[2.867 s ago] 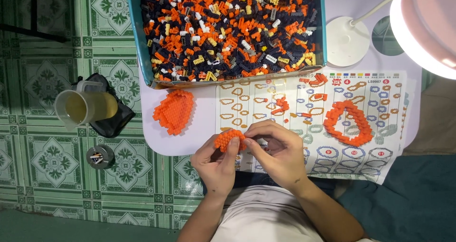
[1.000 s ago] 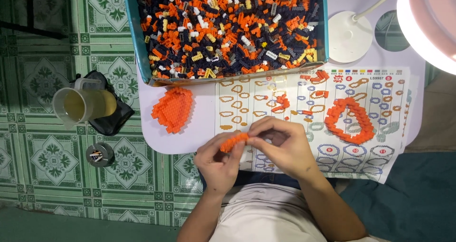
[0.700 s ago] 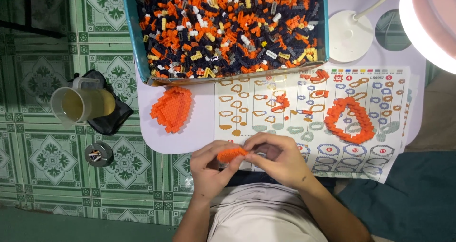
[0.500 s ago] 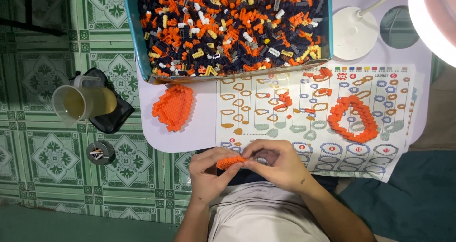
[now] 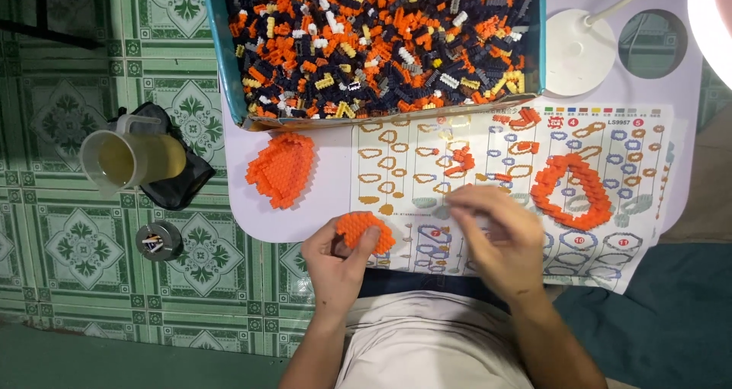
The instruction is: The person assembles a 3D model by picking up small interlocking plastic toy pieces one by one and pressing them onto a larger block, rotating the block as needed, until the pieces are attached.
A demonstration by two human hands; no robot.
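Note:
My left hand (image 5: 335, 263) holds a small flat orange brick piece (image 5: 364, 229) at the near edge of the white table (image 5: 328, 198), thumb pressed on it. My right hand (image 5: 496, 233) is blurred, hovering over the printed instruction sheet (image 5: 427, 160) with fingers loosely curled and nothing visible in it. A larger flat orange brick plate (image 5: 280, 169) lies on the table to the left. An orange brick ring (image 5: 570, 191) rests on the sheet at the right. Small orange pieces (image 5: 460, 159) sit on the sheet's middle.
A blue tray (image 5: 223, 69) full of orange, black, yellow and white bricks fills the back of the table. A white lamp base (image 5: 579, 52) stands at the back right. On the tiled floor to the left are a measuring jug (image 5: 131, 159) and a small round tin (image 5: 157, 240).
Both hands were pressing the small orange piece together. Now the right hand has let go and moved right over the sheet, while the left hand keeps the piece.

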